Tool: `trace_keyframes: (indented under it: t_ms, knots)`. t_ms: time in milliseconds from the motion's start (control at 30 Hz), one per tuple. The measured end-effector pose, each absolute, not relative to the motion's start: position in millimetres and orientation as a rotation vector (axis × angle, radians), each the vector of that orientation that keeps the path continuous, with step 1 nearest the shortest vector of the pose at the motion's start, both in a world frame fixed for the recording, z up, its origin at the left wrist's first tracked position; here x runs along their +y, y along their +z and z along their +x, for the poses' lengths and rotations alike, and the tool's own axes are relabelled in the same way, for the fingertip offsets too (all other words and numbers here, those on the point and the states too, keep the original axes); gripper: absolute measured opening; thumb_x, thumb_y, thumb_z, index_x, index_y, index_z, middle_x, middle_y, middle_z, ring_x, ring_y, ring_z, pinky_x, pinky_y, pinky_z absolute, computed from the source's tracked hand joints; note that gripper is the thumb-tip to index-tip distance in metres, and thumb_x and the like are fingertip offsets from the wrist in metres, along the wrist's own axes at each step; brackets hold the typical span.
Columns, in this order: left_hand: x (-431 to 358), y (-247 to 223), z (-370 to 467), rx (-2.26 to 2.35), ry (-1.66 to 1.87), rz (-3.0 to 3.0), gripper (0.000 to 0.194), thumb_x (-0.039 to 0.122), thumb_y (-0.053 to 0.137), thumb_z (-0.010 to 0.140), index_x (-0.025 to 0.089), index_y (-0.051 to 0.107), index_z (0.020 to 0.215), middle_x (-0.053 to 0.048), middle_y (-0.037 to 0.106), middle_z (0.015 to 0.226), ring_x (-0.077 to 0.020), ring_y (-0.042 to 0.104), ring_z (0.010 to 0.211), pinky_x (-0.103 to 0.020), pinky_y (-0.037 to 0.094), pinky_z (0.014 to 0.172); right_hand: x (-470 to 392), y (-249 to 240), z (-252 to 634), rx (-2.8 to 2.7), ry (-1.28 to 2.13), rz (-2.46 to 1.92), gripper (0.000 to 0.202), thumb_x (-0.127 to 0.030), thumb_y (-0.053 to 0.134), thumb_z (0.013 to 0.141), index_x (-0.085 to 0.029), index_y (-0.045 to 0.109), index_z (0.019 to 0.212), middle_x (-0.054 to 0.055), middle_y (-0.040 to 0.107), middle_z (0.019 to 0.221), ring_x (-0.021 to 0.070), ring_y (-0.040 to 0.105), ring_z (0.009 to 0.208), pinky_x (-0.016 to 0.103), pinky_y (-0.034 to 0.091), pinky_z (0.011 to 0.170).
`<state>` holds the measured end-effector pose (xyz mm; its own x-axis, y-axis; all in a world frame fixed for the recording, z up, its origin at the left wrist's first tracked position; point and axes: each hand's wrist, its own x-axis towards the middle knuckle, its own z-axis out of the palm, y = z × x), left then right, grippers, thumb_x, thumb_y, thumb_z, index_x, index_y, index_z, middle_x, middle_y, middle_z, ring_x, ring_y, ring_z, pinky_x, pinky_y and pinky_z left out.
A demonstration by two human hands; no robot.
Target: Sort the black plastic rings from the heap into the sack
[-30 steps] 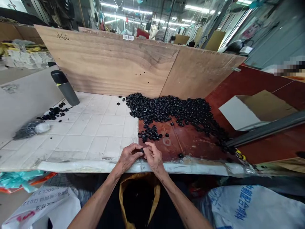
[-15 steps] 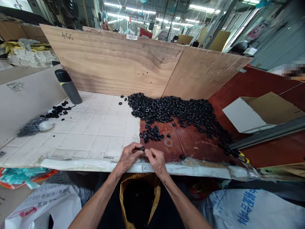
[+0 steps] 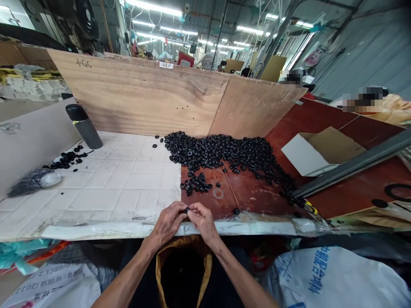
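Note:
Between the fingertips of both hands is a small black part (image 3: 186,210), near the table's front edge. My left hand (image 3: 168,222) pinches it from the left. My right hand (image 3: 202,220) closes its fingers on its right side, touching it. A small cluster of black parts (image 3: 195,184) lies just beyond my hands on the red surface (image 3: 237,192). Behind it a large pile of black parts (image 3: 218,149) runs along the wooden board (image 3: 144,94). Below my hands an open yellow-edged bag (image 3: 159,269) is in my lap.
A dark bottle (image 3: 85,128) leans at the back left, near loose black pieces and a plastic bag of dark parts (image 3: 30,182). An open cardboard box (image 3: 305,158) and a metal bar (image 3: 353,162) are at the right. People are partly visible beyond the right-hand board.
My right hand has moved in to the black part, closing the gap between the two hands. The camera view has shifted, so the table and board appear lower and further left.

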<state>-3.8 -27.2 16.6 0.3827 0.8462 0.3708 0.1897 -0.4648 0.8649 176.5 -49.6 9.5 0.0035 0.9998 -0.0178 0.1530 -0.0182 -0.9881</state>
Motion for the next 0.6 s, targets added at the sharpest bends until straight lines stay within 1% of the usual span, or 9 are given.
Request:
trace_keyframes:
  t_ms: [100, 167, 200, 233, 300, 367, 400, 467, 600]
  knots:
    - [-43, 28, -10, 0.93, 0.766, 1.865, 0.012, 0.029, 0.063, 0.092, 0.019, 0.069, 0.094, -0.001, 0.07, 0.086, -0.0161, 0.065, 0.078, -0.026, 0.051, 0.072, -54, 12, 192, -1.446, 1.199, -1.367, 0.028, -0.044, 0.065, 0.086, -0.019, 0.063, 0.073, -0.005, 0.05, 0.055, 0.0112, 0.043, 0.049, 0.023, 0.034, 0.048]
    - [-41, 31, -7, 0.969, 0.575, 1.842, 0.02, 0.037, 0.068, 0.089, 0.018, 0.068, 0.082, 0.001, 0.066, 0.072, -0.0148, 0.06, 0.065, -0.024, 0.044, 0.059, -45, 12, 207, -1.474, 0.954, -1.461, 0.03, -0.043, 0.065, 0.086, -0.019, 0.063, 0.069, -0.003, 0.054, 0.059, 0.0128, 0.048, 0.053, 0.025, 0.039, 0.053]
    - [-35, 31, -2, 1.033, 0.574, 1.841, 0.024, 0.04, 0.07, 0.087, 0.018, 0.067, 0.079, 0.002, 0.064, 0.069, -0.0149, 0.059, 0.063, -0.024, 0.042, 0.057, -36, 10, 215, -1.431, 0.759, -1.518, 0.025, -0.04, 0.064, 0.086, -0.019, 0.065, 0.074, -0.001, 0.058, 0.065, 0.0138, 0.05, 0.055, 0.026, 0.042, 0.056]
    - [-26, 30, 5, 1.127, 0.644, 1.85, 0.026, 0.043, 0.071, 0.086, 0.018, 0.067, 0.079, 0.001, 0.063, 0.069, -0.0153, 0.058, 0.062, -0.025, 0.042, 0.057, -26, 8, 222, -1.373, 0.557, -1.567, 0.018, -0.036, 0.065, 0.084, -0.018, 0.068, 0.084, 0.001, 0.062, 0.073, 0.0147, 0.052, 0.057, 0.028, 0.046, 0.06]
    - [-4, 25, 24, 1.345, 0.902, 1.878, 0.024, 0.04, 0.075, 0.082, 0.019, 0.068, 0.089, -0.001, 0.065, 0.079, -0.0168, 0.06, 0.066, -0.028, 0.046, 0.065, -6, 2, 232, -1.363, 0.283, -1.592, 0.026, -0.027, 0.065, 0.079, -0.017, 0.069, 0.103, 0.007, 0.066, 0.095, 0.0167, 0.056, 0.062, 0.033, 0.051, 0.067]
    - [20, 19, 42, 1.44, 1.046, 1.915, 0.028, 0.032, 0.078, 0.078, 0.02, 0.068, 0.102, -0.005, 0.068, 0.096, -0.0186, 0.063, 0.074, -0.03, 0.049, 0.072, 11, -6, 237, -1.457, 0.181, -1.582, 0.037, -0.019, 0.063, 0.077, -0.017, 0.068, 0.113, 0.011, 0.066, 0.106, 0.0205, 0.061, 0.072, 0.036, 0.053, 0.074]
    - [30, 16, 49, 1.459, 1.061, 1.92, 0.025, 0.027, 0.076, 0.079, 0.021, 0.069, 0.102, -0.005, 0.068, 0.098, -0.0193, 0.064, 0.077, -0.031, 0.049, 0.075, 16, -10, 237, -1.511, 0.168, -1.576, 0.038, -0.016, 0.062, 0.078, -0.017, 0.068, 0.115, 0.012, 0.066, 0.108, 0.0226, 0.063, 0.079, 0.038, 0.053, 0.078]
    - [45, 11, 56, 1.478, 1.034, 1.901, 0.007, 0.023, 0.068, 0.084, 0.02, 0.07, 0.09, -0.004, 0.07, 0.088, -0.0193, 0.064, 0.076, -0.03, 0.047, 0.074, 20, -15, 235, -1.601, 0.171, -1.563, 0.033, -0.013, 0.058, 0.082, -0.018, 0.068, 0.113, 0.011, 0.067, 0.104, 0.0252, 0.064, 0.09, 0.038, 0.053, 0.085]
    - [54, 5, 49, 1.5, 0.964, 1.844, 0.018, 0.023, 0.06, 0.088, 0.019, 0.067, 0.073, 0.0, 0.064, 0.064, -0.0162, 0.059, 0.061, -0.027, 0.042, 0.063, 17, -15, 231, -1.688, 0.223, -1.504, 0.021, -0.014, 0.058, 0.086, -0.019, 0.068, 0.105, 0.009, 0.066, 0.099, 0.0233, 0.063, 0.086, 0.036, 0.053, 0.084]
